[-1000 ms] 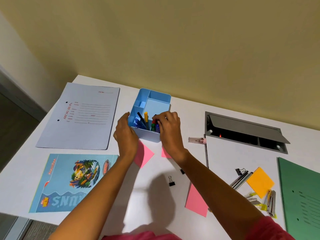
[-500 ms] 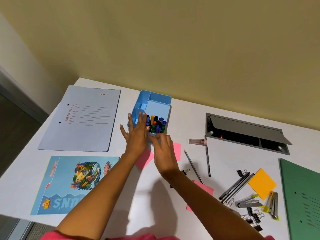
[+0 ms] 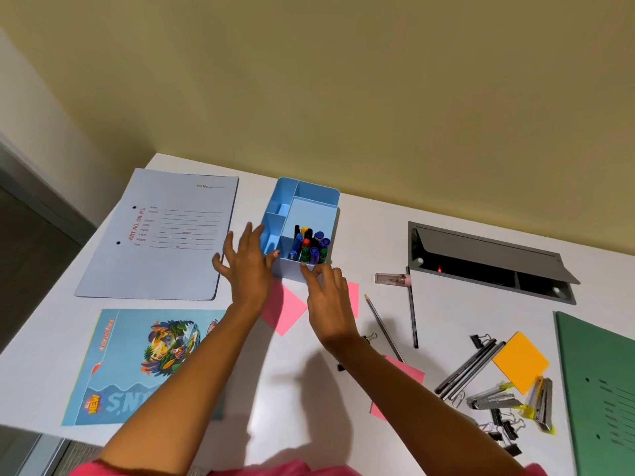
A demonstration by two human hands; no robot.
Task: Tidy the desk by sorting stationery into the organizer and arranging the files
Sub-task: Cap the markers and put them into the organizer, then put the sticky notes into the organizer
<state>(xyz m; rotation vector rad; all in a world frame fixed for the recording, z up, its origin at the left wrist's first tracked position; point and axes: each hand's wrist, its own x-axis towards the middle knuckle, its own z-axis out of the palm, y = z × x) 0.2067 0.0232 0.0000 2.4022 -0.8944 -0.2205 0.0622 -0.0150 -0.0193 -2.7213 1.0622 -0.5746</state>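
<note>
A light blue organizer (image 3: 316, 201) stands at the back of the white desk, with several markers (image 3: 309, 247) upright in its near right compartment. My left hand (image 3: 247, 266) is open, fingers spread, its thumb against the organizer's near left corner. My right hand (image 3: 328, 297) is open and empty just in front of the organizer, one fingertip touching the near wall. Pink sticky notes (image 3: 283, 310) lie under and between my hands. A grey-blue file (image 3: 165, 235) and a picture-cover folder (image 3: 137, 365) lie at left; a green file (image 3: 604, 389) lies at right.
Two pencils (image 3: 383, 326) and a small clear sharpener (image 3: 391, 279) lie right of my hand. Further right are pens (image 3: 469, 371), an orange sticky pad (image 3: 520, 360), staplers (image 3: 494, 400) and binder clips (image 3: 505, 429). An open grey cable hatch (image 3: 488, 259) sits in the desk.
My right hand has let go of the markers, now standing in the organizer, and drawn back to the front wall. My left hand opened and slid slightly left along the organizer's corner.
</note>
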